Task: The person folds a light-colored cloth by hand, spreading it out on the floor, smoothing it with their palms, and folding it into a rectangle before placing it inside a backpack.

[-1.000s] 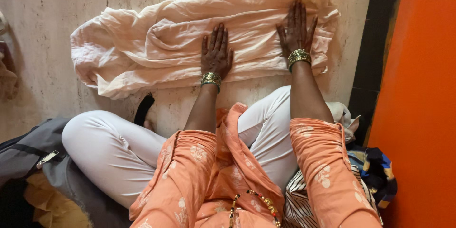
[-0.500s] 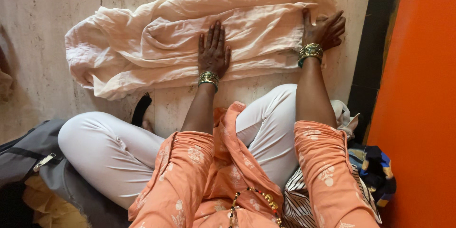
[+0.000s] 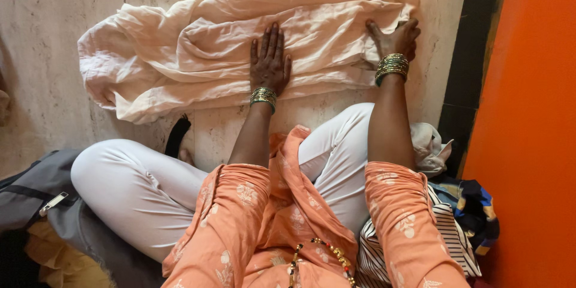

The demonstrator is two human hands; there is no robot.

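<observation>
A pale peach cloth (image 3: 240, 42), loosely folded into a long crumpled band, lies on the beige stone floor (image 3: 54, 0) in front of the seated person, its long axis running from left to right across the view and rising a little toward the right end. Both hands are on it, reaching forward from the body. The left hand (image 3: 270, 60) lies flat and open near the middle of the band, fingers spread and pointing away from the person, palm pressing the folds down. The right hand (image 3: 395, 39) is at the cloth's right end, fingers curled over the fabric near its edge; it appears to pinch or press a fold there, though how firmly it grips I cannot tell. So the right hand sits nearest the end of the cloth, while the far left end, the bulkiest and most rumpled part, is well apart from either hand. Each wrist carries a stack of green and gold bangles (image 3: 391, 65). Nearer the body are the person's crossed legs in white trousers (image 3: 132, 186). A grey bag (image 3: 42, 198) sits by the left knee, a striped cloth (image 3: 444, 234) by the right, and an orange wall (image 3: 528, 114) stands close along the right side.
</observation>
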